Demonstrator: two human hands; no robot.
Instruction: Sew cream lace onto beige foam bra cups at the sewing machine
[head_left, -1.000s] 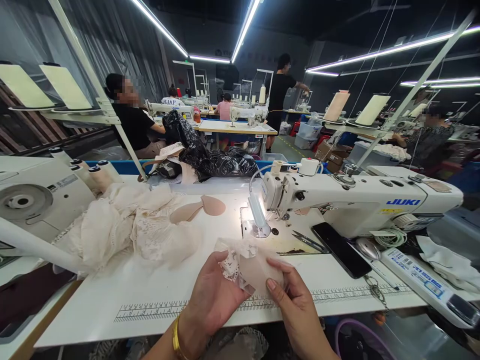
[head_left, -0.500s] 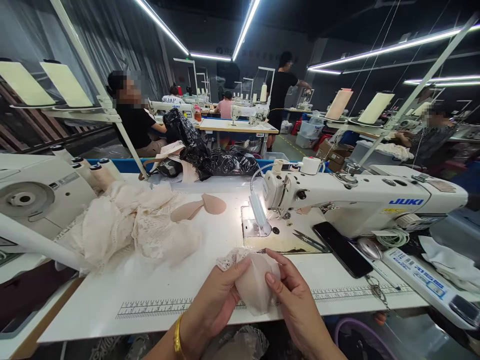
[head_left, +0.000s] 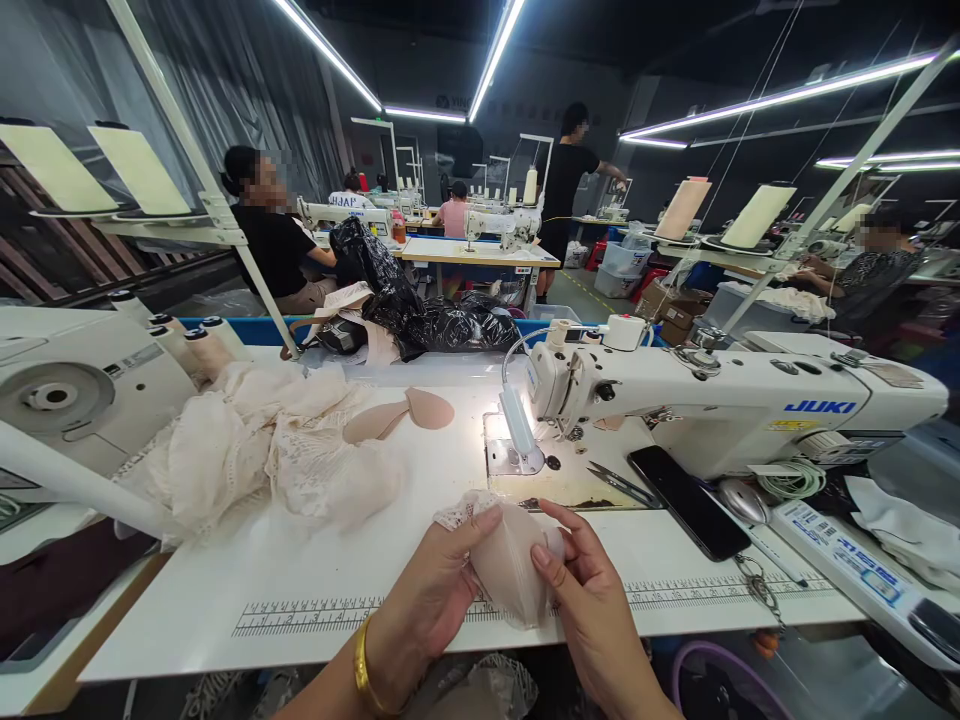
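Observation:
Between both hands, over the front of the white table (head_left: pixel 315 585), is a beige bra cup (head_left: pixel 511 568) with lace along its upper left edge. My left hand (head_left: pixel 442 570) grips its left side, the thumb on top of the fabric. On the right side, my right hand (head_left: pixel 581 580) pinches the cup between thumb and fingers. Beyond the hands stands a white sewing machine (head_left: pixel 720 400), its lamp lighting the needle plate (head_left: pixel 514 457). Two beige cup pads (head_left: pixel 430 408) lie left of the needle area. A heap of cream lace fabric (head_left: pixel 225 440) rests farther left.
Thread snips (head_left: pixel 622 482), a black phone (head_left: pixel 686 500) and a silver mouse-shaped object (head_left: pixel 742 500) lie right of my hands. A long white box (head_left: pixel 847 570) sits at the right edge. Black plastic bags (head_left: pixel 450 322) stand behind the table. Several people work at machines beyond.
The cup has turned slightly in my hands, showing more vertical creases. Both hands keep their hold in nearly the same place. The view has shifted a little.

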